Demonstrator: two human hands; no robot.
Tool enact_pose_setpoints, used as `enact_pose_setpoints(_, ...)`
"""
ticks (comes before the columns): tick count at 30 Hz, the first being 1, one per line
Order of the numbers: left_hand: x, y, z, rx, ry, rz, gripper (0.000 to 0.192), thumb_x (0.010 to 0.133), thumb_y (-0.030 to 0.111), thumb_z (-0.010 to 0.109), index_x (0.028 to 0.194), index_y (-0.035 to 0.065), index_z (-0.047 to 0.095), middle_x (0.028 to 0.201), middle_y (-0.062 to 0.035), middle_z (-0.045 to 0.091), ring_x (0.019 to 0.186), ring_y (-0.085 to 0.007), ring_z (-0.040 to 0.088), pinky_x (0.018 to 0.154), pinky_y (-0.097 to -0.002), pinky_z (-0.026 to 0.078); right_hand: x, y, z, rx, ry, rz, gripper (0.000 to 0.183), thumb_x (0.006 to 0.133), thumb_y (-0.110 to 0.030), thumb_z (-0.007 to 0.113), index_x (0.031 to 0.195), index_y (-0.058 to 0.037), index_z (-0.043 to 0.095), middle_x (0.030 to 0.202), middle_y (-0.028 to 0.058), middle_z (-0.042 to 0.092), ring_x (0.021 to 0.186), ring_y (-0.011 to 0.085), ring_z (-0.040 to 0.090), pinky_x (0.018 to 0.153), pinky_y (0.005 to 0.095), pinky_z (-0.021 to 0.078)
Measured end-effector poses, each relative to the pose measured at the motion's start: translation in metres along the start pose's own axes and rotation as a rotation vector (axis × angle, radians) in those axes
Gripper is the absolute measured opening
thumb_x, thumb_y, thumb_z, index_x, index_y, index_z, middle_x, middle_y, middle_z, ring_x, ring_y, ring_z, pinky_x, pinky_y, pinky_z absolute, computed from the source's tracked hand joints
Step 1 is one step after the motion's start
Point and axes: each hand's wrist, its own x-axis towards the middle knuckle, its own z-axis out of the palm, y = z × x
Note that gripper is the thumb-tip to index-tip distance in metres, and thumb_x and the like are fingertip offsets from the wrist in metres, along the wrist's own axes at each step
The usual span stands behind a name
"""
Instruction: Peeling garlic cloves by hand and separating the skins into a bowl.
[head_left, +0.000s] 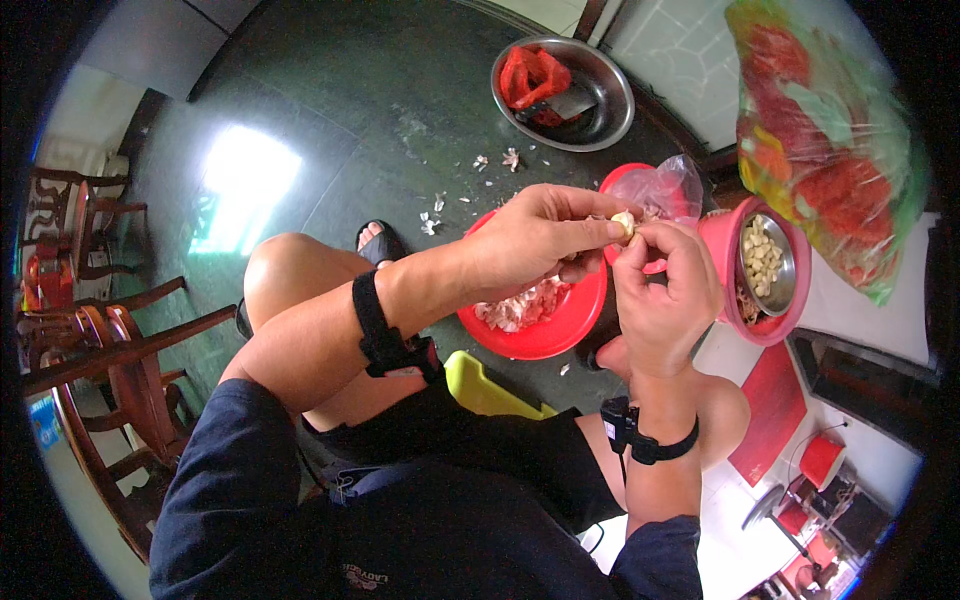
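Observation:
A pale garlic clove (623, 222) is pinched between the thumb and fingers of my left hand (544, 232). From the other side, the thumb and forefinger of my right hand (666, 281) grip the same clove at its lower edge. Curled fingers hide the inside of my left palm. Beneath my hands sits a red plastic basin (531, 352) with garlic pieces and papery skins (523, 307) in it. To the right, peeled garlic cloves (760, 256) fill part of a small steel bowl (786, 276), which rests in the mouth of a pink bucket (802, 300).
Behind my right hand is another red container (622, 176) with a clear plastic bag (681, 184). A steel basin (619, 124) farther off holds a cleaver (571, 103) and red netting (532, 75). Garlic skins (511, 159) litter the dark floor. A filled plastic bag (832, 157) stands at right.

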Motion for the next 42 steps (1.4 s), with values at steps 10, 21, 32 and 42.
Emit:
enact_pose_setpoints(10,-0.004,0.016,-0.001,-0.277,-0.193,-0.138,0.038,0.106,0.016,0.061,0.141,0.0012,0.062,0.091,0.0001,0.066,0.067,-0.0074,0.052,0.058,-0.022,0.041,-0.001,0.007,-0.007,0.322,-0.006,0.269,0.013,0.084,0.006,0.071,0.095,0.0013,0.065,0.092,0.0112,0.07,0.08,0.0207,0.069,0.072,0.0319,0.0581)
enact_pose_setpoints(21,-0.004,0.011,0.006,0.272,0.058,0.206,0.037,0.1,0.007,0.071,0.136,0.0001,0.066,0.111,-0.001,0.072,0.095,-0.0066,0.066,0.085,-0.0238,0.055,0.0,0.001,-0.008,0.412,-0.047,0.344,0.012,0.087,0.003,0.072,0.099,0.0032,0.072,0.096,0.0101,0.07,0.08,0.0148,0.067,0.068,0.0286,0.0547)
enact_pose_setpoints(32,-0.008,0.01,0.009,0.388,0.086,0.291,0.037,0.102,0.008,0.069,0.138,0.0009,0.067,0.096,0.0074,0.068,0.082,0.001,0.056,0.071,-0.0175,0.049,-0.008,0.0,-0.006,0.474,-0.085,0.573,0.006,0.088,0.003,0.074,0.093,0.0052,0.073,0.084,0.0059,0.071,0.075,0.0095,0.062,0.068,0.0261,0.0502)
enact_pose_setpoints(42,-0.005,0.007,0.006,0.379,0.075,0.263,0.037,0.102,0.007,0.068,0.139,0.0005,0.066,0.094,0.0081,0.067,0.081,0.0008,0.056,0.069,-0.0179,0.049,-0.006,-0.002,-0.005,0.581,-0.046,0.596,0.003,0.09,0.005,0.072,0.093,0.0057,0.073,0.085,0.0039,0.07,0.076,0.0071,0.06,0.068,0.0229,0.0484)
